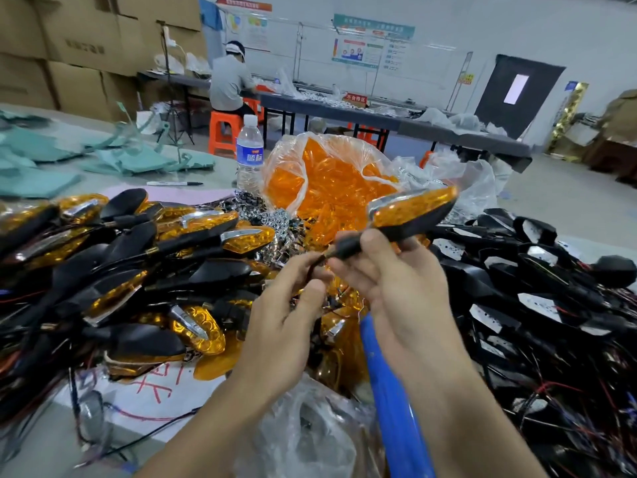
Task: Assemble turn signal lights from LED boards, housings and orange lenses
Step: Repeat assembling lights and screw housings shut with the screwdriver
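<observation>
The right hand (396,288) grips an assembled turn signal light (410,215) by its black stem, held up in the middle. The left hand (286,305) pinches its wire (315,262), just left of the stem.

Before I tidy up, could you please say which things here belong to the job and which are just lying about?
Job: held turn signal, bag of orange lenses, black housings pile, finished lights pile.
Lying about: water bottle, marker pen, teal cloths.

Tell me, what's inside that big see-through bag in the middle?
The clear plastic bag is stuffed with loose orange lenses. Its bottom is hidden behind the held turn signal light, the left hand and the right hand.
</observation>
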Available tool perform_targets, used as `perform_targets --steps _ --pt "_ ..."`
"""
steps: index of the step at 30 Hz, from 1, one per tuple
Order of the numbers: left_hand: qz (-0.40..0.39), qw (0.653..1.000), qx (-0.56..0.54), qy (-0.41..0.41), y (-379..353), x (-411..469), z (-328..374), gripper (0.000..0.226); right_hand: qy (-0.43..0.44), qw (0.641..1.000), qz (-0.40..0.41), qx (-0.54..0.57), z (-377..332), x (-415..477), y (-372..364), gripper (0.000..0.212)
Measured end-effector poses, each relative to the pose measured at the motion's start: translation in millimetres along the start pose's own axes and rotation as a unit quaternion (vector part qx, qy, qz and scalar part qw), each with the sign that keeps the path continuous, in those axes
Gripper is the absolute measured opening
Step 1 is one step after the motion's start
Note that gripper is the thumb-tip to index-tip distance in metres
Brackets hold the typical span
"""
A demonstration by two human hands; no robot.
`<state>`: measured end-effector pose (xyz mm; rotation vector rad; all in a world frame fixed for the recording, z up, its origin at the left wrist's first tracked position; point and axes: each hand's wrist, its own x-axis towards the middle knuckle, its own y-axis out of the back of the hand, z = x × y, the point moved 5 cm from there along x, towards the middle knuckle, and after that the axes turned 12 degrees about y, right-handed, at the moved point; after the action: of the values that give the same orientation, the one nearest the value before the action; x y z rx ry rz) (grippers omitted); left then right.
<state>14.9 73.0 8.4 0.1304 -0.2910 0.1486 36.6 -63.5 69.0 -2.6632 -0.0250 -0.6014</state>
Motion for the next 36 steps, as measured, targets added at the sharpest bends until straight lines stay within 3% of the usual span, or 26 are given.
perform_targets --steps 7,10,12,16,18,21,23,26,29,31,33,36 --pt "0.163 0.98 0.091 -0.068 41.9 3.4 37.5 0.023 -0.133 0.975 0.085 0.157 -12.9 32.5 -22.6 0.015" --pt "0.249 0.918 0.275 -0.139 81.3 8.3 74.1 0.026 -0.213 0.955 0.091 0.183 6.6 34.3 -28.0 0.017" --pt "0.263 0.879 0.362 -0.166 103.5 9.9 90.8 0.027 -0.257 0.951 0.071 0.158 26.4 32.3 -38.9 0.017" --pt "0.289 0.834 0.455 -0.119 162.9 14.3 94.0 0.025 -0.309 0.944 0.007 0.113 68.3 27.1 -84.0 0.017" --pt "0.296 0.834 0.457 -0.09 199.7 19.2 83.8 0.025 -0.326 0.942 -0.033 0.073 85.7 28.4 -108.8 0.024" --pt "0.273 0.842 0.463 -0.055 237.8 31.5 55.3 0.011 -0.325 0.936 -0.109 -0.08 103.6 35.0 -128.5 0.04" --pt "0.261 0.85 0.458 -0.002 251.4 36.9 31.6 0.009 -0.299 0.923 -0.157 -0.185 107.7 38.0 -127.7 0.037" --pt "0.266 0.842 0.462 0.083 258.6 32.0 3.8 0.014 -0.266 0.92 -0.195 -0.212 105.1 34.3 -115.3 0.022" --pt "0.269 0.835 0.477 0.061 244.2 26.5 0.6 0.022 -0.238 0.925 -0.218 -0.202 94.5 28.2 -95.6 0.008" --pt "0.246 0.842 0.479 0.03 221.8 26.8 10.0 0.029 -0.2 0.922 -0.219 -0.247 84.9 31.2 -76.4 0.016" --pt "0.203 0.85 0.486 0.012 195.2 27.4 20.1 0.038 -0.133 0.888 -0.232 -0.375 73.6 39.5 -55.2 0.021" --pt "0.168 0.879 0.446 -0.033 152.8 25.9 35.4 0.045 -0.051 0.746 -0.294 -0.595 66.2 50.9 -28.8 0.026"
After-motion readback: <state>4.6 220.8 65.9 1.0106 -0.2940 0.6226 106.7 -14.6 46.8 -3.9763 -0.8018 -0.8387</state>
